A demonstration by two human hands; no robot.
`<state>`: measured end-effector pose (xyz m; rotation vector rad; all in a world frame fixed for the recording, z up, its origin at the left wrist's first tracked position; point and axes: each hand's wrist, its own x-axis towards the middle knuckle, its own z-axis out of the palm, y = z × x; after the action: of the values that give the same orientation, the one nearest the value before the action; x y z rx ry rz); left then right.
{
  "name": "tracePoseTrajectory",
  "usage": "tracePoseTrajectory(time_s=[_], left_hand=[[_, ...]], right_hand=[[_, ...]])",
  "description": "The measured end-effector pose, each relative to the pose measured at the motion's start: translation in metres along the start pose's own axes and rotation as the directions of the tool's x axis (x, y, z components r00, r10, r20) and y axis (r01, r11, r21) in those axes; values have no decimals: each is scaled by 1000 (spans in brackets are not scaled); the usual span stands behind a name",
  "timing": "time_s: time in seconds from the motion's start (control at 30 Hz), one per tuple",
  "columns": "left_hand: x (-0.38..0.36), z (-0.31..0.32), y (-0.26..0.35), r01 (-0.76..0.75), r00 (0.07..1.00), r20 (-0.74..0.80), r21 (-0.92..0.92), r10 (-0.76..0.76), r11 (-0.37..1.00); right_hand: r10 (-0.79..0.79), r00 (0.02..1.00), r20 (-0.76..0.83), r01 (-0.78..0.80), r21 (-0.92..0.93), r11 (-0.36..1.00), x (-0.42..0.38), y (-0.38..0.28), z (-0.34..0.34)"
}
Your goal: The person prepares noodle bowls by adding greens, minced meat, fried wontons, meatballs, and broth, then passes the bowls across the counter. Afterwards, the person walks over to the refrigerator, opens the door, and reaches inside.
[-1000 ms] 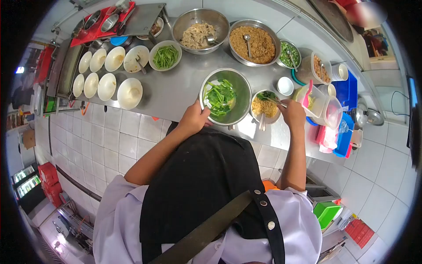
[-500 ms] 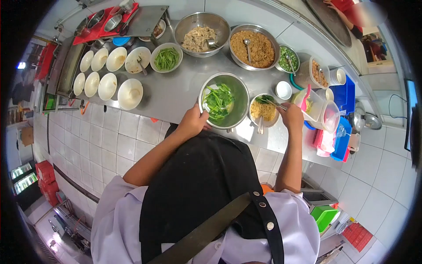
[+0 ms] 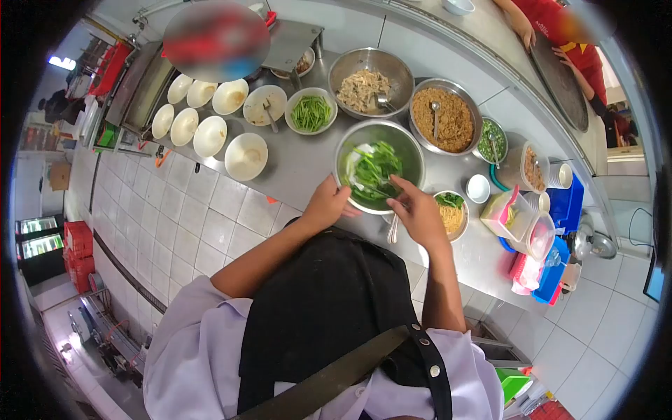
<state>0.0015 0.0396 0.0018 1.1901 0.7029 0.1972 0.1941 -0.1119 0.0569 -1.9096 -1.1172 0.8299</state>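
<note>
Right now, I'm watching two bare hands over the steel table [image 3: 283, 168] through the head camera. The left hand [image 3: 329, 203] is gripping the near-left rim of the stainless-steel mixing bowl [image 3: 414, 162], while the right hand [image 3: 416, 206] is pinching a slim metal utensil [image 3: 380, 191], apparently tongs, among the leafy greens [image 3: 378, 164]. That bowl is sitting mid-frame, close to the table's near edge.

I'm judging a slide or tip toward the apron [image 3: 322, 294] to be the main risk, should the left grip be loosening while the right hand is pressing down. Strands could also be dropping onto the table if the pinch is too slack, and the right forearm could be knocking the noodle bowl [image 3: 449, 220], just right of centre, since it's passing so near.

As for looks, the greens are lying in a loose, glossy heap, bright on the stems and darker on the leaves. Pale patches are showing at their left; I can't tell whether that's glare or liquid.
</note>
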Motion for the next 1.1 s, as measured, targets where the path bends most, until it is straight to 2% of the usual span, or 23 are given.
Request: tracePoseTrajectory(time_s=[0.07,0.1,0.17,0.2,0.23,0.3,0.37,0.4,0.47,0.5,0.63,0.7,0.77,0.87,0.9,0.93,0.97,1.0,1.03,1.07,1.1], left_hand=[[12,-22,8,-90,985,-145,34,94,995],[17,-33,15,-87,987,-134,34,91,996],[34,-58,37,-106,958,-276,-72,82,992],[43,-74,48,-102,963,-256,-76,80,992],[54,-92,59,-151,952,-277,-44,133,988],[78,-121,87,-205,922,-337,-7,191,979],[104,-146,112,-265,884,-401,-8,239,964],[119,-159,120,-321,859,-426,-14,285,947],[149,-185,131,-314,849,-459,-35,264,949],[161,-197,133,-302,834,-497,-47,240,952],[188,-224,136,-264,860,-458,-19,226,964],[198,-230,135,-315,843,-496,-143,207,938],[204,-234,132,-305,857,-478,-166,194,938],[179,-209,135,-350,815,-549,-206,188,914],[169,-203,125,-366,769,-616,-210,168,907],[157,-195,113,-384,720,-678,-212,147,898],[142,-182,94,-415,771,-576,-130,272,901],[125,-164,70,-451,807,-451,-52,382,891],[112,-139,49,-395,868,-339,-29,363,918],[106,-115,22,-150,976,-184,-177,117,973],[102,-100,4,119,992,40,25,-120,993]], right_hand=[[-51,998,-34,49,-66,997,19,-18,9],[-99,993,-63,90,-136,987,28,-28,9],[-27,996,-90,15,-138,990,49,-38,0],[-8,984,-178,-30,-206,978,64,-29,-9],[4,964,-265,-78,-271,959,82,-17,-19],[-83,910,-407,-98,-405,909,129,37,-42],[101,914,-394,-304,-495,814,182,92,-65],[108,910,-400,-315,-499,807,204,122,-69],[230,884,-407,-449,-603,659,240,166,-73],[242,882,-404,-457,-608,650,248,164,-72],[366,819,-442,-573,-590,569,261,159,-64],[396,794,-461,-607,-570,554,262,167,-61],[332,816,-473,-572,-578,583,265,175,-62],[290,816,-500,-554,-533,640,266,197,-58],[286,815,-504,-554,-535,637,267,197,-60],[206,860,-467,-476,-589,653,266,194,-62],[126,895,-427,-397,-637,661,265,194,-65],[-124,907,-402,-257,-764,592,263,199,-69],[-122,904,-411,-268,-764,587,264,198,-75],[11,902,-432,-360,-736,574,265,190,-81],[148,884,-443,-446,-708,547,263,181,-84]])
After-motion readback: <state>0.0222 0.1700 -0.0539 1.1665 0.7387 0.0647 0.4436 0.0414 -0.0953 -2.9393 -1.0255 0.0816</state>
